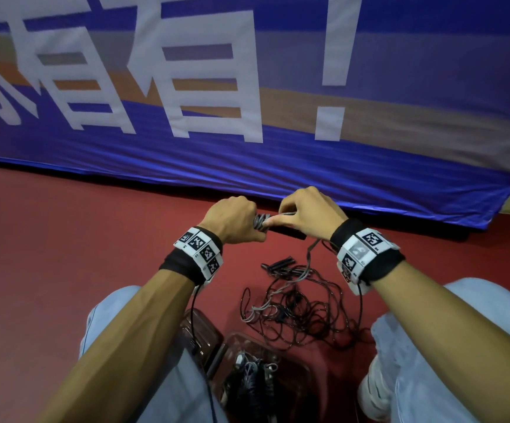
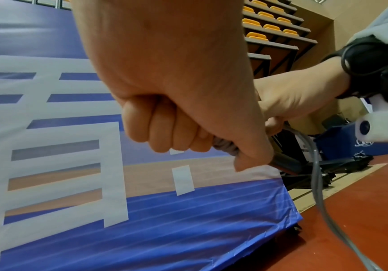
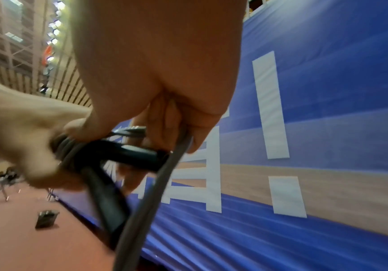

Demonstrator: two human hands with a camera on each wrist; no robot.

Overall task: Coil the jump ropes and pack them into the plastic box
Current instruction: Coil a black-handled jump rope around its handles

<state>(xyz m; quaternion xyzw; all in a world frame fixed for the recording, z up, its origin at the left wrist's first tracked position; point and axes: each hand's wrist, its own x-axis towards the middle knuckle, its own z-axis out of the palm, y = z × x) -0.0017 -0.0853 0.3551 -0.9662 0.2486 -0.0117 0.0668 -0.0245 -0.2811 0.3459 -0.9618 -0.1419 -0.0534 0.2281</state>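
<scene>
My left hand point(image 1: 232, 221) point(image 2: 188, 139) grips a grey jump rope wound in coils point(image 1: 259, 222) point(image 2: 225, 146) round its black handles point(image 1: 287, 232) point(image 3: 128, 154). My right hand point(image 1: 305, 213) point(image 3: 160, 117) pinches the same rope just right of the coils, and the grey cord point(image 3: 146, 192) point(image 2: 318, 183) trails from it down to the floor. A tangle of loose dark and grey ropes point(image 1: 296, 309) lies on the red floor between my knees. The clear plastic box point(image 1: 302, 389) stands near my left leg with coiled ropes point(image 1: 250, 383) inside.
A blue banner with white characters point(image 1: 247, 87) hangs just beyond my hands. The box's lid point(image 1: 198, 331) lies left of the box. My knees in light jeans point(image 1: 461, 346) flank the rope pile. A small dark case point(image 3: 46, 219) sits on the floor further off.
</scene>
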